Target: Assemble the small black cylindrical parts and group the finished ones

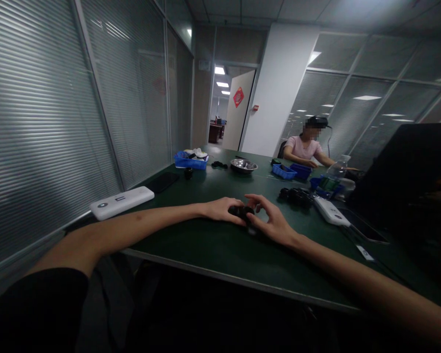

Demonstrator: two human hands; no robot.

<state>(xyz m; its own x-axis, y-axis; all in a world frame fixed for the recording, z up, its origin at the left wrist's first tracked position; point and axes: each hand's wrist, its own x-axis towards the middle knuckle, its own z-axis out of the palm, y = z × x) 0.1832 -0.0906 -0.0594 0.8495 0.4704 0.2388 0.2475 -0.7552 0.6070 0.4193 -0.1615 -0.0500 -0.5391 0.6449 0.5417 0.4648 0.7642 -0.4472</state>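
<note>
Near the middle of the green table, my left hand (225,210) is closed around a small black object (238,211) with a rounded end. Its kind is too dark and blurred to make out. From the other side my right hand (274,221) meets it, thumb against the rounded right end and the other fingers curved around it, the index finger raised. Just under the right thumb a small pale, blurred spot (252,230) shows on the tabletop. The left palm and part of the black object are hidden by the fingers.
Around the green table (206,245) lie a white power bank (123,202), a metal bowl (244,165), a filled blue tray (191,160), black parts (297,196), a second white power bank (330,211) and a plastic bottle (334,175). A co-worker (304,147) sits across.
</note>
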